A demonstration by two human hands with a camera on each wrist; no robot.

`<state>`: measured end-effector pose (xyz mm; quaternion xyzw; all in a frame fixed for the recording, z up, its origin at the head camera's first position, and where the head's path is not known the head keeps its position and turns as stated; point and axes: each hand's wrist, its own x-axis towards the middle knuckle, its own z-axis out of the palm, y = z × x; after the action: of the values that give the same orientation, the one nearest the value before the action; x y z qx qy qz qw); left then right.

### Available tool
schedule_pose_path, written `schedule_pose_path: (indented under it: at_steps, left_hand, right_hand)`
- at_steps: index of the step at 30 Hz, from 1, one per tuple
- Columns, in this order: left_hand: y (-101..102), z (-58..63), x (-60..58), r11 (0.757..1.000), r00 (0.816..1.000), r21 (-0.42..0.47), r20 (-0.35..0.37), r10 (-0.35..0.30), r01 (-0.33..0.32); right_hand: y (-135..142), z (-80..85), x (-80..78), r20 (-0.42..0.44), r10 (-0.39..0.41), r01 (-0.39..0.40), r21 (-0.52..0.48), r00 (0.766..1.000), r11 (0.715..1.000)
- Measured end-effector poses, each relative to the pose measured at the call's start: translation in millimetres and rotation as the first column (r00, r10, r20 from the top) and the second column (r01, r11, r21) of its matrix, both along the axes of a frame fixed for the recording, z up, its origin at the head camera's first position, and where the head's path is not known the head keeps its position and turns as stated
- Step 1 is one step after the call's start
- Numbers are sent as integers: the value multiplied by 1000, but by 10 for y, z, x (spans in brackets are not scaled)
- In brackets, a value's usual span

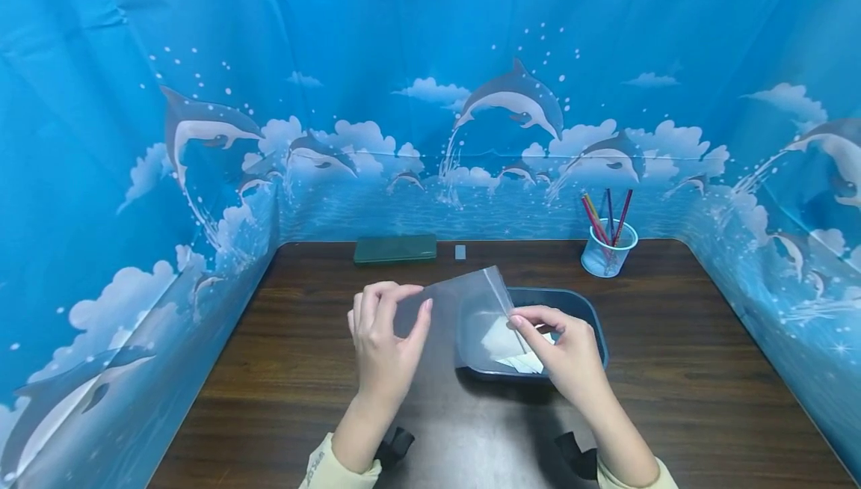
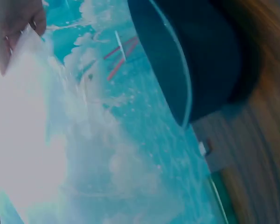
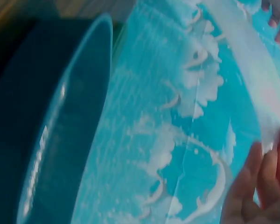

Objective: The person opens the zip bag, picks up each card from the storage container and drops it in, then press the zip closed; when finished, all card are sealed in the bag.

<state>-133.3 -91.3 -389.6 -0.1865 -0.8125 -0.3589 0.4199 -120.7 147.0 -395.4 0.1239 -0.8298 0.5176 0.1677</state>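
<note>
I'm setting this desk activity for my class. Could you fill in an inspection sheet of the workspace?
Surface: dark wood-grain table.
Job's things: clear bag held up, partly in front of the dark bin; white pieces in the bin.
Clutter: green case, small pale block and cup of pencils, along the table's far side.
Hands: left hand pinches one side of the bag; right hand pinches the other.
Cables: nothing seen.
Surroundings: blue dolphin-print curtain behind and at both sides.
</note>
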Motion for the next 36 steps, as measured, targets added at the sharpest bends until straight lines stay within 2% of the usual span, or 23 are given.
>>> schedule_pose_path:
  at_steps: [2, 4, 7, 10, 13, 17, 19, 22, 25, 27, 29, 33, 36]
  left_hand:
    - [54, 0, 24, 999, 1000, 40, 15, -3, 2]
    - [125, -30, 55, 998, 996, 40, 68, -61, 58]
    - [237, -107, 108, 989, 972, 32, 183, -150, 146]
    - [322, -176, 144, 980, 946, 62, 259, -196, 187]
    - [362, -211, 156, 975, 933, 119, 289, -216, 189]
    - [371, -217, 153, 968, 929, 163, 290, -232, 191]
    - [367, -220, 152, 966, 927, 173, 291, -236, 192]
    - [354, -227, 162, 964, 921, 185, 307, -242, 192]
    - [346, -226, 183, 959, 907, 199, 331, -262, 204]
    - [340, -224, 191, 955, 899, 200, 338, -277, 219]
    - [332, -221, 193, 950, 893, 203, 340, -294, 235]
    - [311, -209, 177, 954, 905, 186, 317, -285, 235]
    - [300, -184, 169, 965, 925, 159, 288, -249, 210]
  right_hand:
    - [-64, -15, 7, 10, -46, 47, -57, 999, 997]
    - [-130, -31, 6, -6, -79, 78, -106, 997, 991]
    - [-230, -69, -4, -77, -99, 86, -148, 992, 985]
    - [-321, -106, 7, -147, -101, 79, -146, 984, 986]
    - [-388, -140, 34, -191, -93, 71, -121, 977, 990]
    - [-434, -180, 55, -214, -87, 72, -77, 973, 994]
    - [-446, -191, 59, -197, -86, 73, -72, 977, 995]
    - [-461, -205, 59, -126, -60, 47, -100, 990, 994]
    - [-481, -134, 92, -27, 14, -18, -169, 1000, 985]
    - [-489, -48, 119, 33, 66, -58, -205, 997, 977]
    - [-477, -47, 110, 69, 118, -98, -238, 991, 966]
    - [-429, -147, 47, 148, 203, -152, -299, 968, 942]
    - [-426, -164, 34, 149, 219, -164, -313, 964, 936]
